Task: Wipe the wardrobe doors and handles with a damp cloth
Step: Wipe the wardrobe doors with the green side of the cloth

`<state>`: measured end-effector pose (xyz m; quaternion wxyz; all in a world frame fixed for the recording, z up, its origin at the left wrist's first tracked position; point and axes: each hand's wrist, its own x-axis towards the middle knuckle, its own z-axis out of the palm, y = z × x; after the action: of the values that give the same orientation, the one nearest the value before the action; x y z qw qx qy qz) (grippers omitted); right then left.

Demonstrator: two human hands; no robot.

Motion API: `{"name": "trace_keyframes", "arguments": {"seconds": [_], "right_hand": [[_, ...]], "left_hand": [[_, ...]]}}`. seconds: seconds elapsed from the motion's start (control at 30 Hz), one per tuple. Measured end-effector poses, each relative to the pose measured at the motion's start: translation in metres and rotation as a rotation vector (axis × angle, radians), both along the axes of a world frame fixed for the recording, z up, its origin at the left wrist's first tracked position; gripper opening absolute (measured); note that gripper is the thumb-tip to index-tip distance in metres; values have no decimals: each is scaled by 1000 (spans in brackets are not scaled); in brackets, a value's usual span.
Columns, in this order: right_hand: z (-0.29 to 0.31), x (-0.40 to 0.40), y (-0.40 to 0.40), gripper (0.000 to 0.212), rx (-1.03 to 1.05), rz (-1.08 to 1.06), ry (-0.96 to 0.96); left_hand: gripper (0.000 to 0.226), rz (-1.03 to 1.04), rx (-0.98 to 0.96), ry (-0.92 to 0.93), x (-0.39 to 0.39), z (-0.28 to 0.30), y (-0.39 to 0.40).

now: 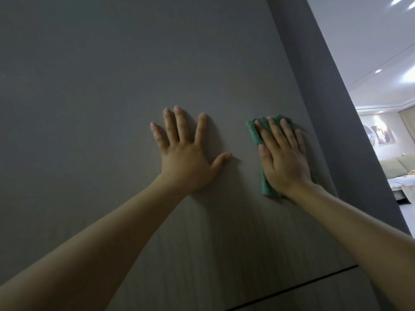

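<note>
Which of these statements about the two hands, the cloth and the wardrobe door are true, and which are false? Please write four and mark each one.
1. The right hand presses the green cloth flat against the wardrobe door. True.
2. The left hand holds a second cloth. False: it holds nothing and rests on the door with fingers spread.
3. The cloth is to the right of the left hand. True.
4. The cloth is near the left edge of the door. False: it is near the right edge, beside the darker side panel.
</note>
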<state>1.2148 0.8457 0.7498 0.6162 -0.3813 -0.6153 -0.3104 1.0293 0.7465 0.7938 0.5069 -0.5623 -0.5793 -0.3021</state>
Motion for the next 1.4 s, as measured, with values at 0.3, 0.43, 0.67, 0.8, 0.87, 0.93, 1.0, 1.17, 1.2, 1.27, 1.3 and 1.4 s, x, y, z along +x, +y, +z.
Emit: {"name": "trace_keyframes", "arguments": {"seconds": [0.3,0.43,0.67,0.8,0.87,0.93,1.0,1.17,1.2,1.27,1.3,1.4], "right_hand": [[13,1,-2,63,-111,-26,116],[0,5,1,57,-80,-3,37],[20,21,9,63,-153,-29,150],[-9,3,1,61,-101,-14,113],[-29,-4,-1,56,-47,-5,11],[-32,1,1,54,-21,2,-49],[-24,9,4,54,-23,2,-49],[-27,-7,-3,60,-29,25,115],[-38,-16,-6,59,15,18,98],[-59,-25,-8,55,76,-2,-50],[-64,-22,-8,54,101,-4,-141],[-55,4,1,52,152,-19,-234]], "left_hand": [[97,-1,10,11,-1,-1,2],[98,5,9,10,-2,-1,2],[104,-39,51,17,-2,-1,5],[98,-26,22,13,-1,-1,3],[97,-17,13,14,-2,-2,3],[97,-19,12,16,-2,-2,2],[97,-15,7,13,-1,-2,1],[96,-11,11,7,1,-3,1],[96,-13,12,5,1,-2,1],[96,-7,5,-2,1,-2,1],[96,-2,1,0,1,-2,1],[96,-13,7,10,1,-3,0]]}}
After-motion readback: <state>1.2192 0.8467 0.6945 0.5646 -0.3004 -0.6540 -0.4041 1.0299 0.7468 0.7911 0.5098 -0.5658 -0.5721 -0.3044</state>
